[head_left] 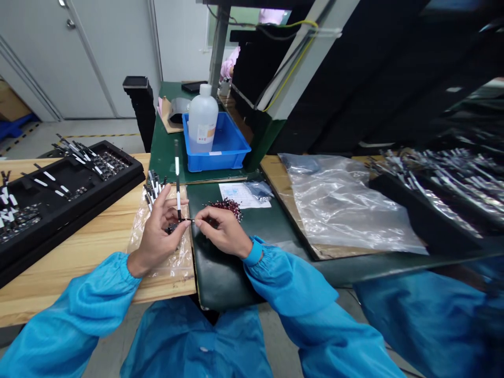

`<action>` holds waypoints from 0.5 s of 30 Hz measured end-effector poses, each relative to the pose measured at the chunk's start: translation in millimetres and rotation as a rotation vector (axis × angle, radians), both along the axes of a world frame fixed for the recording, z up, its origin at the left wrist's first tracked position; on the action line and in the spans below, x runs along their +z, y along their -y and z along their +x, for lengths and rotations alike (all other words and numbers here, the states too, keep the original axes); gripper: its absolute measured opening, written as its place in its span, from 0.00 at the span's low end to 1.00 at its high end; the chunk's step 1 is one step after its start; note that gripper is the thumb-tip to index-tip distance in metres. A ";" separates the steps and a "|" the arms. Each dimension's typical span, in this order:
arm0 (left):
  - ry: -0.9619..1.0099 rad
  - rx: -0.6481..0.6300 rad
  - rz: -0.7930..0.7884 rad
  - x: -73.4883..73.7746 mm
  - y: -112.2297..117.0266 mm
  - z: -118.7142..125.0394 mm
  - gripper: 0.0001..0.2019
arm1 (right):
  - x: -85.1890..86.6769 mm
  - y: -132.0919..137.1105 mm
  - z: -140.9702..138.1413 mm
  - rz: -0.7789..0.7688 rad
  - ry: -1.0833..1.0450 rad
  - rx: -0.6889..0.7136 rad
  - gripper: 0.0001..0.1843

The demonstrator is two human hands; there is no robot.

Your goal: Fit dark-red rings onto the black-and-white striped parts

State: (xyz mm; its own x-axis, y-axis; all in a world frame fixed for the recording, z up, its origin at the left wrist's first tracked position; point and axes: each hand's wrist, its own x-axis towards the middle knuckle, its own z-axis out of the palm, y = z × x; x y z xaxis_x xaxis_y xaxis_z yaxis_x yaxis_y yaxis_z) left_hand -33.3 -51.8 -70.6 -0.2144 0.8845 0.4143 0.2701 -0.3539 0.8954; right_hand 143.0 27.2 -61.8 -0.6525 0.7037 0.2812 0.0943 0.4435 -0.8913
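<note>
My left hand [157,232] grips a small dark connector [172,228] from which a thin black-and-white cable [177,178] rises upright. My right hand [222,231] pinches the short end of black wire [189,221] reaching out from that connector. Close beside my right fingers lies a heap of tiny dark red parts [227,206] on the green mat [228,273]. Under my left hand is a clear plastic bag [177,260], with a bundle of similar cables [153,186] at its far end.
A black foam tray [71,184] holding cables sits on the wooden bench [79,273] at left. Ahead are a blue plastic bin [232,147] and a white bottle [202,119]. A large plastic bag [346,205] and a black tray [429,210] lie to the right.
</note>
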 end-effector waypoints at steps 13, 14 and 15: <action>0.098 -0.099 -0.058 4.9 1.1 2.5 0.55 | -3.0 -2.0 -1.8 -0.326 -0.033 0.080 0.14; 0.090 -0.107 -0.059 5.6 1.2 2.5 0.55 | -2.4 -2.0 -1.8 -0.340 -0.034 0.082 0.14; 0.083 -0.114 -0.056 6.1 1.2 2.6 0.55 | -1.8 -2.0 -1.8 -0.352 -0.035 0.083 0.14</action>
State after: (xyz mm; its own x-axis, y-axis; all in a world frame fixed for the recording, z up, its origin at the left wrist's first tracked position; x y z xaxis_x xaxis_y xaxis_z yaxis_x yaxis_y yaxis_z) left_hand -30.7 -53.0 -64.5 -0.1428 0.9263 0.3487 0.1551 -0.3270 0.9322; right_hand 141.2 29.2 -63.6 -0.7055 0.7066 0.0538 0.0378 0.1133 -0.9928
